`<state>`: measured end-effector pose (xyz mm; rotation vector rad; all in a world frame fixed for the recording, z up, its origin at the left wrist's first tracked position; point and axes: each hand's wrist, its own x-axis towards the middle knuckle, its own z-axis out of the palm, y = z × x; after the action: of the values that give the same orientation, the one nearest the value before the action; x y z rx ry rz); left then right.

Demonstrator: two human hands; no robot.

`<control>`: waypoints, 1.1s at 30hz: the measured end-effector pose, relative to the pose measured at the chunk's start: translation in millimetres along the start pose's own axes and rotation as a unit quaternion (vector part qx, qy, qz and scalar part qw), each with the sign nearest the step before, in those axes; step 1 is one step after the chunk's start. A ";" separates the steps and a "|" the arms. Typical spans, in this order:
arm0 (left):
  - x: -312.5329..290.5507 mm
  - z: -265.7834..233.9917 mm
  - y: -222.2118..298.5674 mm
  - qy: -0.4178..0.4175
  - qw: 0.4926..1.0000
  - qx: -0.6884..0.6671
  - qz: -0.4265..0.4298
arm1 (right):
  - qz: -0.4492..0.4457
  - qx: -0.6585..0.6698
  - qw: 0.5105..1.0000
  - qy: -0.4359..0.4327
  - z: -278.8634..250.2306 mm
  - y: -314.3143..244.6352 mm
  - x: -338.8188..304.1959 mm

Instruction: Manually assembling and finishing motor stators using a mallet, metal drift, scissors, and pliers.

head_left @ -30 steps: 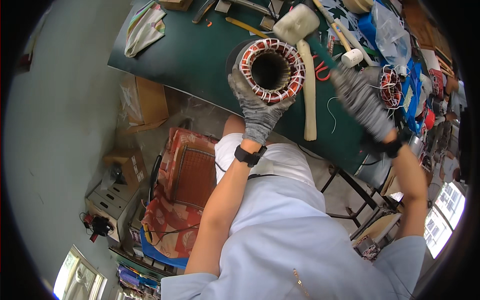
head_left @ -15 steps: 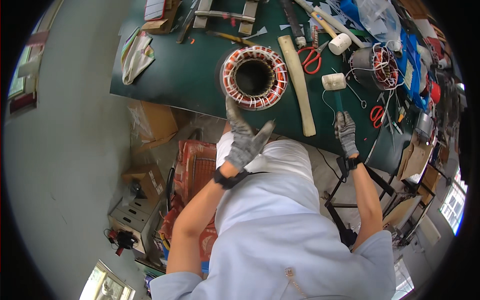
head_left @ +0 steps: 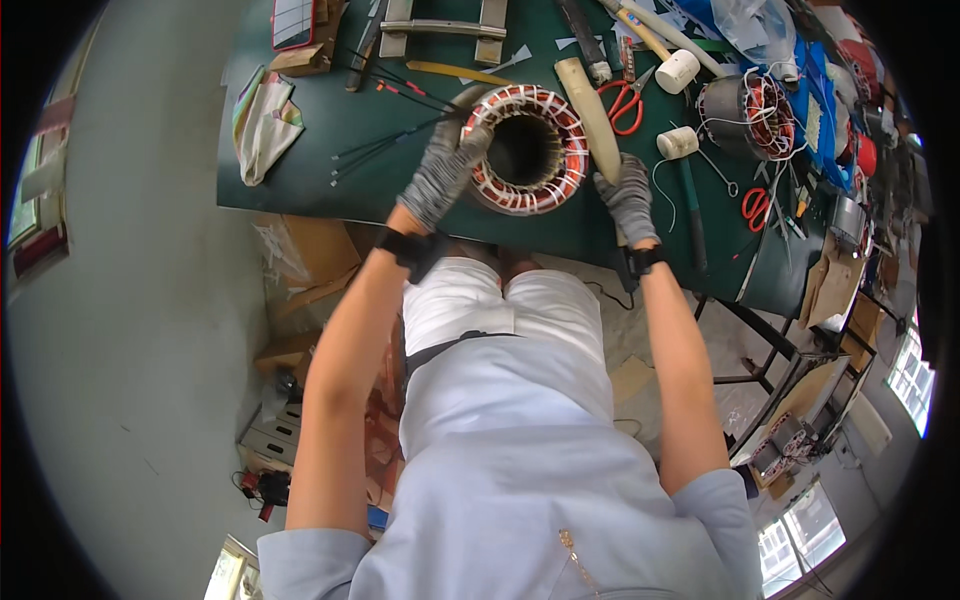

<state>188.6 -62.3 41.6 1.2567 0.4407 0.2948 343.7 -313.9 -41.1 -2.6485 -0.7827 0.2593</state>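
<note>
A motor stator with orange windings laced in white cord stands on the green workbench, its round bore facing up. My left hand, in a grey glove, grips its left rim, thumb over the windings. Several dark lead wires fan out to the left of it. My gloved right hand is closed over the lower part of a pale wooden stick, just right of the stator. Beyond that hand lies a mallet with a white head and a teal handle.
Red-handled scissors, a second white mallet and another wound stator lie at the right. Another red pair of scissors is near the right edge. A striped cloth and a metal frame are at left and back.
My right hand has let go of the teal-handled mallet and moved left onto the wooden stick. My left hand has reached forward and taken the stator's rim. Dark leads now show beside it.
</note>
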 end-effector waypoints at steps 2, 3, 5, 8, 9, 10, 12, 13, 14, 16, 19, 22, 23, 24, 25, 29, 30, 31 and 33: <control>0.4 -0.9 -9.8 -0.013 1.000 -0.002 0.027 | -0.047 0.057 0.997 0.020 -21.1 -0.5 -5.6; -4.1 6.4 -0.8 -0.009 0.999 -0.028 -0.016 | -0.061 0.075 0.994 0.044 -45.3 -12.5 -14.5; -15.7 5.6 -7.3 0.014 0.999 -0.048 -0.009 | -0.074 0.101 0.992 0.034 -94.7 -45.8 -26.6; -16.6 1.7 -14.4 0.037 0.997 -0.060 0.021 | -0.092 0.160 0.983 0.027 -141.9 -94.5 -26.1; -14.7 3.4 -15.1 0.027 0.997 -0.063 0.017 | -0.103 0.147 0.983 0.029 -151.8 -100.2 -28.7; -12.5 4.4 -15.7 0.022 0.999 -0.035 0.016 | -0.182 0.078 0.977 0.077 -149.1 -96.0 -25.4; -10.8 4.0 -18.2 0.013 1.000 -0.015 -0.001 | -0.191 0.053 0.980 -0.003 -147.6 -100.3 -12.0; -8.5 -0.4 -14.5 0.003 1.000 0.014 0.000 | -0.208 0.034 0.974 -0.088 -150.4 -102.8 -5.8; -11.6 -0.1 -11.9 -0.007 1.000 -0.004 -0.005 | -0.194 -0.007 0.975 -0.105 -159.8 -100.5 -0.6; -0.5 -8.5 -4.0 -0.012 1.000 -0.019 0.000 | -0.185 -0.061 0.977 -0.084 -179.8 -112.6 -1.3; 17.9 -20.5 15.5 -0.148 0.984 0.099 -0.023 | -0.207 0.078 0.974 0.054 -146.3 -92.7 -31.2; 38.1 -22.7 32.6 -0.183 0.976 0.082 -0.084 | -0.126 -0.044 0.988 -0.080 -146.0 -86.9 -41.0; 37.1 -27.5 21.6 -0.178 0.977 0.085 -0.084 | -0.119 -0.071 0.984 -0.113 -155.7 -89.2 -37.7; 34.0 -32.8 4.6 -0.175 0.982 0.070 -0.024 | -0.170 -0.079 0.979 -0.079 -165.1 -84.3 -36.5; 30.0 -33.4 -1.7 -0.178 0.982 0.053 0.033 | -0.178 -0.020 0.983 -0.040 -169.0 -77.5 -37.1; -5.9 -15.0 -4.6 -0.025 0.999 0.022 0.002 | -0.219 0.077 0.973 -0.017 -155.6 -80.4 -28.8; -13.7 -17.1 -2.1 -0.005 1.000 -0.020 -0.014 | -0.234 0.087 0.965 -0.084 -150.7 -81.2 -20.2; -15.9 -20.6 -0.3 -0.004 1.000 -0.016 -0.012 | -0.227 -0.003 0.968 -0.105 -156.5 -85.6 -7.8; -26.4 -28.3 1.2 -0.018 0.999 -0.031 -0.001 | -0.216 -0.099 0.956 -0.171 -182.7 -106.0 -3.9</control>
<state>152.0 -49.8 40.0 1.1992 0.3981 0.2817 338.9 -286.9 168.3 -2.5515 -1.5443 0.5525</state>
